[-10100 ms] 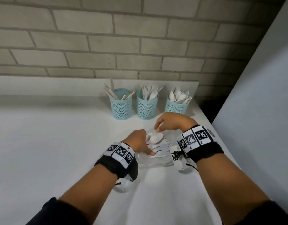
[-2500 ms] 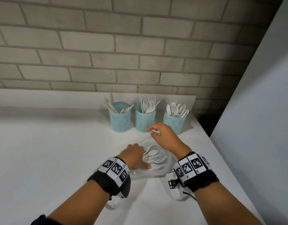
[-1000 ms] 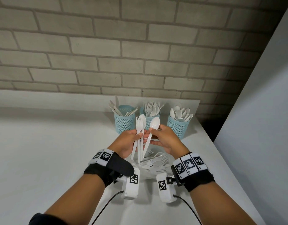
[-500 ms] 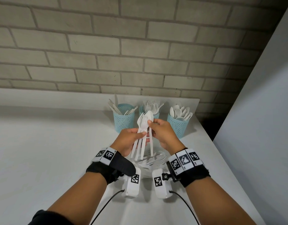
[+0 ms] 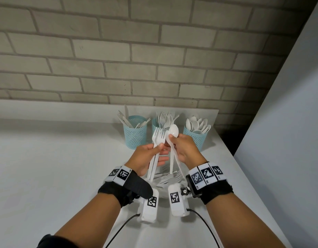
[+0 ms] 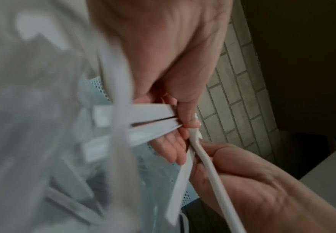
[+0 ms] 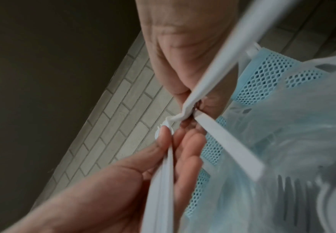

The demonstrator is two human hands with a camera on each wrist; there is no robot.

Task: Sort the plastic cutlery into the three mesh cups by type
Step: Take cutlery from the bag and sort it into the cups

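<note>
Both hands raised together above the table (image 5: 65, 167), near side of the cups, forearms angled in from the near edge. Left hand (image 5: 145, 158) palm turned right, thumb and fingers pinching the forks (image 5: 158, 138) by their handles, tines up, handles hanging down toward the table. Right hand (image 5: 185, 149) just beside it, fingertips almost touching the left, thumb and fingers clamped on the spoons (image 5: 173, 131) near the neck, bowl up, flat handles slanting down. Wrist views blurred; they show thin flat white plastic handles crossing between the two palms.

Cutlery all white, matte plastic. Three light blue mesh cups, round, perforated walls, in a row at the far side against the wall: left cup (image 5: 135, 135) with knives, middle cup (image 5: 155, 127) with forks, mostly hidden behind the held pieces, right cup (image 5: 195, 138) with spoons. Under the hands a clear plastic bag (image 5: 165, 178) lies on the table with more cutlery in it. Wall grey brick, rough. Table smooth white.
</note>
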